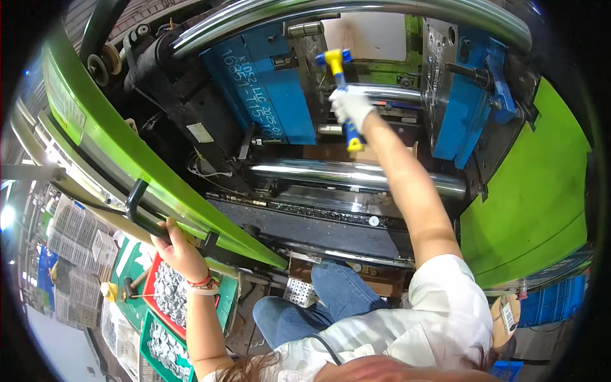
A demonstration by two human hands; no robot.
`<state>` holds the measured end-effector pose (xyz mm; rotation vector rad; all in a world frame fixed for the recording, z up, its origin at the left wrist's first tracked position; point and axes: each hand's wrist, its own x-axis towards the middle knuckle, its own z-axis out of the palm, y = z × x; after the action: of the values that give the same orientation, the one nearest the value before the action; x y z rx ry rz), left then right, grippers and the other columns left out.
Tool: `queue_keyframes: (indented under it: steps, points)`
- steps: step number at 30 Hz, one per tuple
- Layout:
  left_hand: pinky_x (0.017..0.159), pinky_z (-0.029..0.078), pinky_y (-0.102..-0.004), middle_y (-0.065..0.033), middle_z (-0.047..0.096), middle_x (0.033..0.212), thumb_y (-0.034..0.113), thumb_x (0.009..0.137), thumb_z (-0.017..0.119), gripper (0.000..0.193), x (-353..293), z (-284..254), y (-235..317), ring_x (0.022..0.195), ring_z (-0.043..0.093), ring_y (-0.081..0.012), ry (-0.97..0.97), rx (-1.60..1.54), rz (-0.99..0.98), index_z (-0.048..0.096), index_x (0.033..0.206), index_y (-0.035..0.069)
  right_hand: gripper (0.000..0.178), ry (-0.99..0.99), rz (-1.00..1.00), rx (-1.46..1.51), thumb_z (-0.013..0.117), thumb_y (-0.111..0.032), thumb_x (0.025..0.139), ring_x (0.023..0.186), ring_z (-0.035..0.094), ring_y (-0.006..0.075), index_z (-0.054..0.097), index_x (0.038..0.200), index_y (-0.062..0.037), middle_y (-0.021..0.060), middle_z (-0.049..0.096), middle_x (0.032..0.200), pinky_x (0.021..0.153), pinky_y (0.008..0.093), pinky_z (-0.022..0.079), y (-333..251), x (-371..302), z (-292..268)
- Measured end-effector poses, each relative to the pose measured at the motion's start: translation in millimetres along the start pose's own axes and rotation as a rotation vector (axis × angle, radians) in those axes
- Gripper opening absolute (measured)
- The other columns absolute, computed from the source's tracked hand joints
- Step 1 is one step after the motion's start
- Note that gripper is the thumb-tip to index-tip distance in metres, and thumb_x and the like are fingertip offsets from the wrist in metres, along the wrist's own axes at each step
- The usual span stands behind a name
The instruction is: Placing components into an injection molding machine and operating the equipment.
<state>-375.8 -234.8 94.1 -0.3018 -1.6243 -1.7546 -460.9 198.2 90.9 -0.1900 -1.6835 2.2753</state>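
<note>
My right hand (351,106), in a white glove, is wrapped round the middle of a yellow and blue mallet (335,58). The mallet's head points away from me, between the two halves of a blue mould, and its yellow butt end shows below my fingers. On the left stands the mould half with white writing (264,89); the other half (455,95) is on the right. My bare left hand (178,250), with a red bracelet at the wrist, is closed round the lower part of the black handle (145,213) on the green machine door (127,146).
Shiny steel tie bars (305,170) cross the machine's opening. A green panel (534,197) borders it on the right. At lower left, a red tray (167,293) and a green tray (156,344) hold many small grey parts. Blue crates (554,302) stand at lower right.
</note>
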Motion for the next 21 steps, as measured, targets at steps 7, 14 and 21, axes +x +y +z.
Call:
queue_keyframes:
  steps: [7, 14, 21]
  points:
    - [0.041, 0.029, -0.0191, 0.0039, 0.041, 0.059, 0.01, 0.092, 0.052, 0.005, 1.4, 8.5, 0.2, 0.046, 0.036, -0.003, 0.016, -0.029, 0.003, 0.049, 0.089, 0.006, 0.008, 0.263, -0.16, -0.287, 0.051, -0.006, 0.083, 0.043, 0.051, 0.0214, 0.043, 0.082, -0.0039, 0.0088, 0.048, 0.056, 0.04, 0.0351, 0.045, -12.9, 7.4, 7.4]
    - [0.042, 0.029, -0.0185, 0.0033, 0.042, 0.061, 0.009, 0.092, 0.05, 0.004, 0.5, 3.0, 4.0, 0.047, 0.036, -0.0029, -0.006, -0.023, 0.021, 0.05, 0.092, 0.005, 0.008, 0.302, -0.201, -0.085, 0.053, -0.01, 0.083, 0.039, 0.045, 0.0149, 0.046, 0.085, -0.0064, 0.0034, 0.046, 0.054, 0.036, 0.0305, 0.041, 5.3, -0.8, -17.0]
    - [0.042, 0.031, -0.0187, 0.0025, 0.042, 0.061, 0.009, 0.093, 0.049, 0.005, -0.8, 5.4, -3.0, 0.046, 0.037, -0.0037, -0.047, -0.001, 0.026, 0.049, 0.092, 0.004, 0.008, 0.34, -0.128, -0.036, 0.053, -0.01, 0.082, 0.038, 0.049, 0.0208, 0.046, 0.082, -0.0062, 0.0061, 0.047, 0.054, 0.038, 0.0373, 0.043, 27.2, 15.0, 30.5]
